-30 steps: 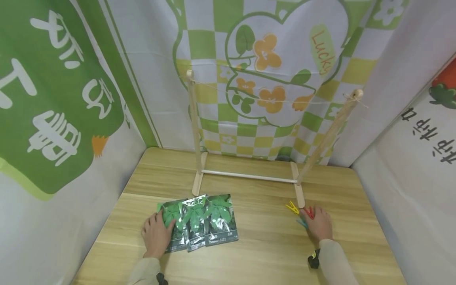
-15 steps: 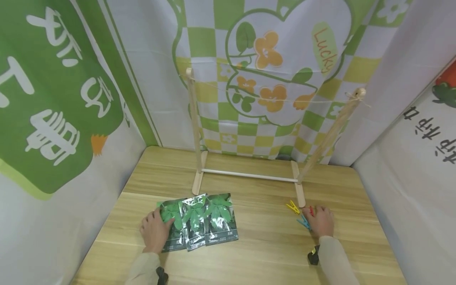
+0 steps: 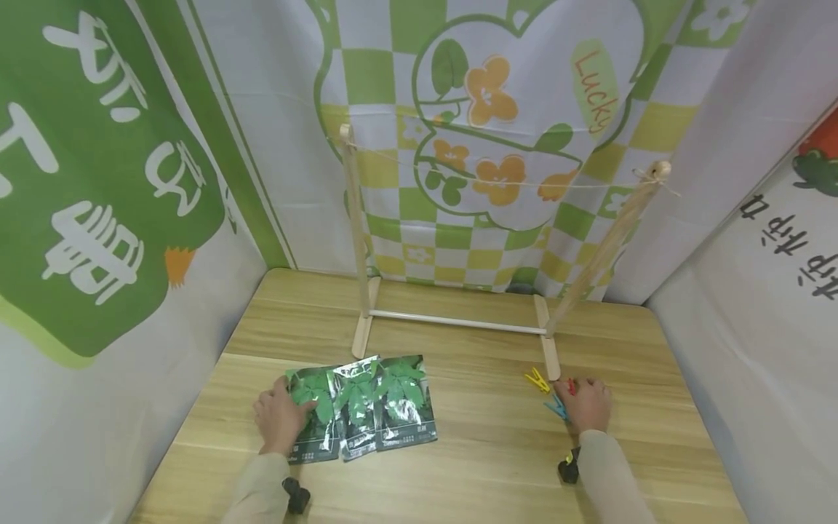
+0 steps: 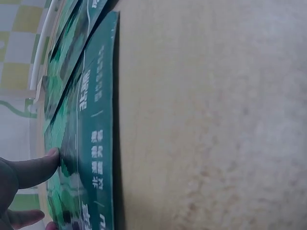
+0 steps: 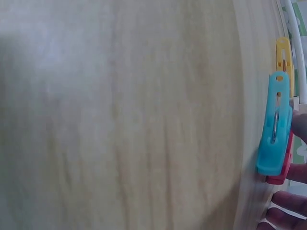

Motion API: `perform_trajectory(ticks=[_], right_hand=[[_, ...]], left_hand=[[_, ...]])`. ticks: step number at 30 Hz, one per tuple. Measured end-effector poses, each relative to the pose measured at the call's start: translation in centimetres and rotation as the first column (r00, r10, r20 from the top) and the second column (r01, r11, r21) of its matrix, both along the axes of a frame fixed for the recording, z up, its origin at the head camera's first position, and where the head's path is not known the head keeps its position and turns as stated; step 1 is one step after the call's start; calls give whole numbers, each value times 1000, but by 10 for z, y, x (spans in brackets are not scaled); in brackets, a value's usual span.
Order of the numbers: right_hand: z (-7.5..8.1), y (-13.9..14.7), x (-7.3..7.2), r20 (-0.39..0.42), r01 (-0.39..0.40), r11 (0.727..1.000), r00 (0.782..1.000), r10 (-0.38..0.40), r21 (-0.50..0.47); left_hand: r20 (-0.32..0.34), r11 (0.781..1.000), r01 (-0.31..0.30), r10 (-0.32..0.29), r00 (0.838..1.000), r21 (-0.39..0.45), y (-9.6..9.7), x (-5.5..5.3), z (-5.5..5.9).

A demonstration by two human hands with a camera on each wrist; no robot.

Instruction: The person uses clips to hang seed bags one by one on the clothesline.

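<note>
I've got the left hand [image 3: 281, 418] spread, thumb on the leftmost leaf-print packet [image 3: 318, 426], and the right hand [image 3: 591, 409] has the red clothespin [image 3: 572, 386] at its fingertips, can't tell if it's pinching.

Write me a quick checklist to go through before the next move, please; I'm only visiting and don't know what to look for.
1. String spans both posts: ok.
2. Packets apart from each other: not ok, neighbours overlap.
3. Left grip touching the left packet: ok.
4. Right grip firm on the red clip: cannot tell, the clip is partly hidden.
5. Yellow clip clear of the right grip: ok.
6. Blue clip clear of it: cannot tell, very close.
</note>
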State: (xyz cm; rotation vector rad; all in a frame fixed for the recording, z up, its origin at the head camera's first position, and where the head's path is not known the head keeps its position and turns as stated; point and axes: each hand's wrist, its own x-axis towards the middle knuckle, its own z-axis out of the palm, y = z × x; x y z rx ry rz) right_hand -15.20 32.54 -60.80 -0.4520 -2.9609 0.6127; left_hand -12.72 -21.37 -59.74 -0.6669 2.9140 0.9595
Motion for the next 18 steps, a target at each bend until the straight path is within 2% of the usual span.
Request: perform_trajectory(ticks=[9,18], right_hand=[[-7,-5,-1,-37,61,998,997,-61,-11],[-4,-6,-3,-59,96,995,994,-96,-3]], left_hand=[[10,999,-35,34,999,41,-9,-4,1],[48,992,-14,8,999,124,-15,-4,0]])
